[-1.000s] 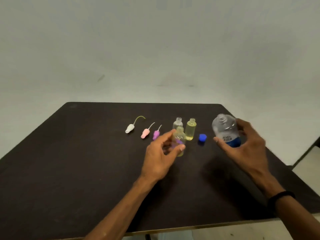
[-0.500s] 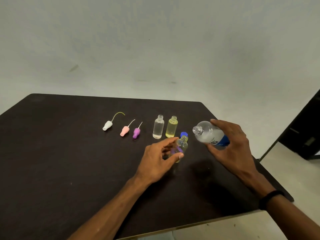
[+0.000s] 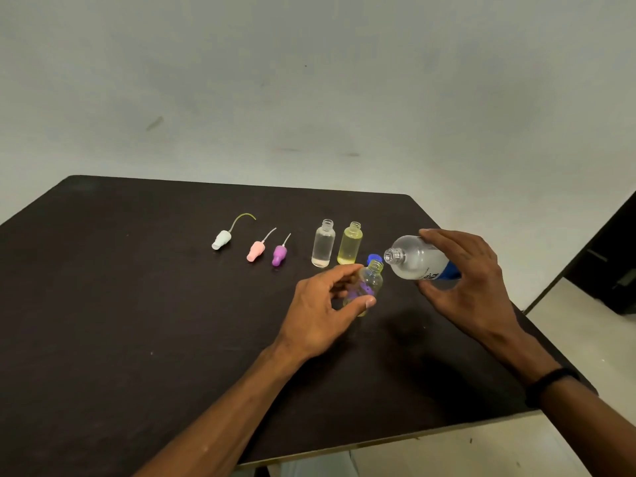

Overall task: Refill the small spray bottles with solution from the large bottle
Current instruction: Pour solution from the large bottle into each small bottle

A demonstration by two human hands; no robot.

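The dark tabletop (image 3: 137, 339) fills the lower frame. Right of centre, the right hand (image 3: 471, 287) clamps the large bottle (image 3: 418, 258), tipped leftward, mouth beside the small bottle (image 3: 370, 282) gripped upright by the left hand (image 3: 320, 311).

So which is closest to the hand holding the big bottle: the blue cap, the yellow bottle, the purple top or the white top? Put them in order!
From the right hand:
1. Blue cap, just left of the big bottle's mouth.
2. Yellow bottle, standing behind the cap.
3. Purple top, lying mid-table.
4. White top, farthest left.
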